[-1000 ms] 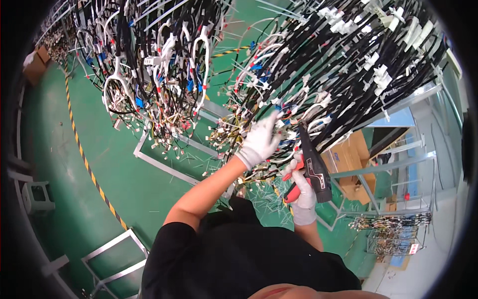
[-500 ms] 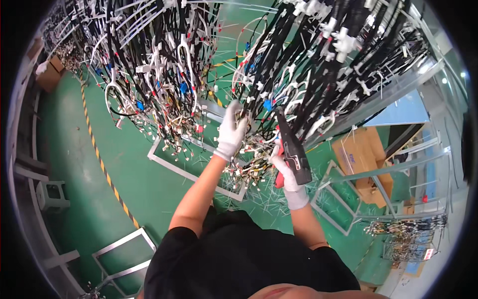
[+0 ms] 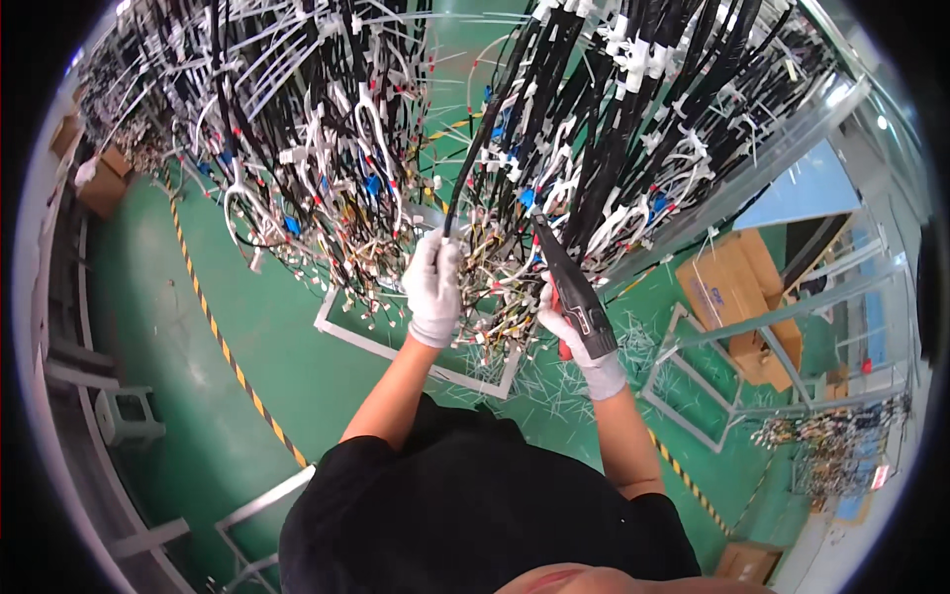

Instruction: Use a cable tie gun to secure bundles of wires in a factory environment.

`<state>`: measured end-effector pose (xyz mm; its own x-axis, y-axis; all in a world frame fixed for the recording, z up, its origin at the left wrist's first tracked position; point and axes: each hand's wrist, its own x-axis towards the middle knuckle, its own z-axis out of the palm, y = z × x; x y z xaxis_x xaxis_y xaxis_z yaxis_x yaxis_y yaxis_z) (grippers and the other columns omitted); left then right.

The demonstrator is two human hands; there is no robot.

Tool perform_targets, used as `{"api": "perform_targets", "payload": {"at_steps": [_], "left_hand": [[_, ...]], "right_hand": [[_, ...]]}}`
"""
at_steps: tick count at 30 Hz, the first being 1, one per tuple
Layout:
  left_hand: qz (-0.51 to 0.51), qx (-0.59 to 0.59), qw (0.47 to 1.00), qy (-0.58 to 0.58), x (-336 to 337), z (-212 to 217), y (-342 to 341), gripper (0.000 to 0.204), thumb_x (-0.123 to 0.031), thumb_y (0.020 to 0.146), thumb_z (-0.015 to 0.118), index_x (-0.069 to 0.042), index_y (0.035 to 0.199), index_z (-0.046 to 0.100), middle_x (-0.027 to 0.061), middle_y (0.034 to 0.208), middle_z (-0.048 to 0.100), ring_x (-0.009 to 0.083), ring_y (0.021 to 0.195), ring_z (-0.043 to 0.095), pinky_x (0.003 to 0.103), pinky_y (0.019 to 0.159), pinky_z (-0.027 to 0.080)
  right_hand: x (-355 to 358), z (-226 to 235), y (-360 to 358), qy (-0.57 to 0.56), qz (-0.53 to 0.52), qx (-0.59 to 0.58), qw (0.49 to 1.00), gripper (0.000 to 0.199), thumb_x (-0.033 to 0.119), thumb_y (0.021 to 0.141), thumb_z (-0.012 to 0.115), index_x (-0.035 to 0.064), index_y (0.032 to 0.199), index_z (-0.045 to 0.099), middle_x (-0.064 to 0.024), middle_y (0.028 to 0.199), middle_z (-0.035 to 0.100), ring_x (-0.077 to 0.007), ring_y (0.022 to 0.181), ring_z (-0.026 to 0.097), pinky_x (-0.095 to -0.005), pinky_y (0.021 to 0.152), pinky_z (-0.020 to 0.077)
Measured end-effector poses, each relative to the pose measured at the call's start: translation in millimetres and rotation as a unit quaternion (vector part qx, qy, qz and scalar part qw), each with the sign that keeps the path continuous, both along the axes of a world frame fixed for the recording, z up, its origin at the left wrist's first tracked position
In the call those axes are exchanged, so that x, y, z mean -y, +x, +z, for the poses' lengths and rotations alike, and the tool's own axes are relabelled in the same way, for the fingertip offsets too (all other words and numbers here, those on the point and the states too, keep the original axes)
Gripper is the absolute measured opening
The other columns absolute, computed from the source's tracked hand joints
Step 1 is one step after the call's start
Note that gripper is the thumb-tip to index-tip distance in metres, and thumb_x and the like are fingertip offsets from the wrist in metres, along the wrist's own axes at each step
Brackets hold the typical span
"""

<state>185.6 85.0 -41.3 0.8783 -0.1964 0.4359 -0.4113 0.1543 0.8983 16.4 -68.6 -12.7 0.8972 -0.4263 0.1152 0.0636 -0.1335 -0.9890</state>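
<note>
My left hand point(image 3: 433, 287), in a white glove, is closed round the lower end of a black-wrapped wire harness branch point(image 3: 457, 198). My gloved right hand point(image 3: 584, 346) grips a black and red cable tie gun point(image 3: 576, 289), whose long narrow nose points up and away into the hanging wires. Loose wire ends with small white, red and blue connectors point(image 3: 490, 322) dangle between my two hands. Whether the nose touches a tie cannot be made out.
Another dense bunch of wire harnesses point(image 3: 327, 129) hangs at the left. Below stands a grey metal frame point(image 3: 381, 354); cut tie tails point(image 3: 633, 346) litter the green floor. To the right are a cardboard box point(image 3: 737, 297) and metal racks point(image 3: 703, 421). A plastic stool point(image 3: 129, 416) stands far left.
My left hand has come down and left, and now its fingers are closed on a black harness branch. The tie gun has tilted, its nose swinging a little left.
</note>
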Motion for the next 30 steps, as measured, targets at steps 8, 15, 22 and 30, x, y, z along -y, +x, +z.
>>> {"api": "perform_targets", "payload": {"at_steps": [8, 15, 22, 30], "left_hand": [[-0.598, -0.269, 0.751, -0.076, -103.2, 41.1, 110.7, 0.03, -0.031, 0.098, 0.061, -0.002, 0.108, 0.06, -0.0045, 0.062, 0.046, 0.0041, 0.049, 0.035, 0.02, 0.043, 0.026], [-0.639, -0.339, 0.68, -0.121, -102.4, 51.1, 148.2, 0.037, -0.023, 0.098, 0.063, -0.006, 0.125, 0.047, -0.0058, 0.07, 0.039, 0.0054, 0.054, 0.033, 0.021, 0.046, 0.023], [-0.68, -0.365, 0.627, -0.104, -105.4, 46.8, 170.4, 0.035, -0.025, 0.1, 0.059, -0.007, 0.127, 0.047, -0.0038, 0.062, 0.039, 0.007, 0.048, 0.031, 0.023, 0.043, 0.021], [-0.679, -0.38, 0.612, -0.142, -101.2, 30.1, 171.1, 0.026, -0.023, 0.1, 0.06, -0.014, 0.122, 0.051, -0.0011, 0.068, 0.044, 0.0049, 0.049, 0.03, 0.02, 0.042, 0.021]], "right_hand": [[-62.8, 0.1, 43.0, 0.042, 0.001, 0.031, 0.999, 0.049, -0.003, 0.086, 0.067, 0.0034, 0.133, 0.056, -0.0049, 0.114, 0.065, -0.0141, 0.103, 0.062, -0.0299, 0.088, 0.0514], [-133.3, 17.0, 68.7, -0.162, 0.049, 0.014, 0.985, 0.055, 0.008, 0.079, 0.066, -0.0001, 0.132, 0.054, -0.0042, 0.096, 0.062, -0.016, 0.087, 0.061, -0.0304, 0.084, 0.049], [-149.5, 58.6, 75.8, -0.178, 0.04, -0.094, 0.979, 0.048, 0.018, 0.078, 0.076, -0.0008, 0.119, 0.058, -0.0104, 0.093, 0.063, -0.0241, 0.08, 0.063, -0.0343, 0.072, 0.0493], [-181.2, 85.5, 91.0, -0.369, 0.006, -0.051, 0.928, 0.033, 0.004, 0.075, 0.071, -0.0012, 0.106, 0.062, -0.0176, 0.091, 0.063, -0.0359, 0.076, 0.063, -0.0401, 0.068, 0.0513]]}}
